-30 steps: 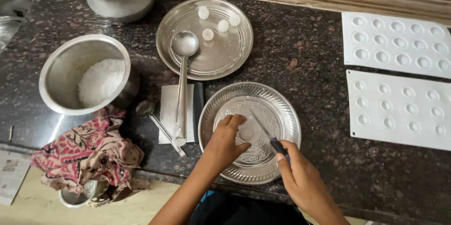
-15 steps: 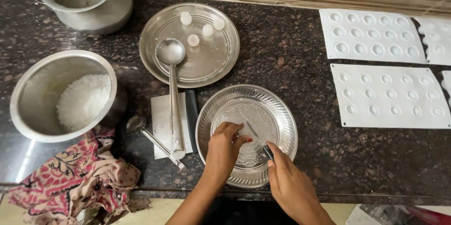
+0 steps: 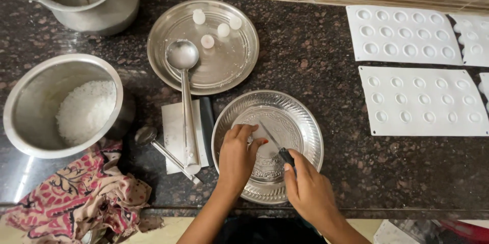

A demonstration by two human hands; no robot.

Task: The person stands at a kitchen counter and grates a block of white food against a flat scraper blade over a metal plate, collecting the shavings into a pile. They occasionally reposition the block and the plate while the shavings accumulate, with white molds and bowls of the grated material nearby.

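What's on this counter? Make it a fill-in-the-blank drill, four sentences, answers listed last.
1. The right hand holds a ____ by its dark handle.
2. Both hands work over the embossed steel plate; the left hand has its fingertips on the plate's ____.
3. The plain steel plate carries a ladle and ____ small white pieces.
4. The white moulded trays lie to the ____ of the plates.

Answers: knife; centre; four; right

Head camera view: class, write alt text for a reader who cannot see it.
Over an embossed steel plate on a dark granite counter, the left hand presses down while the right hand works a small knife. Nearby lie a ladle and white moulds.
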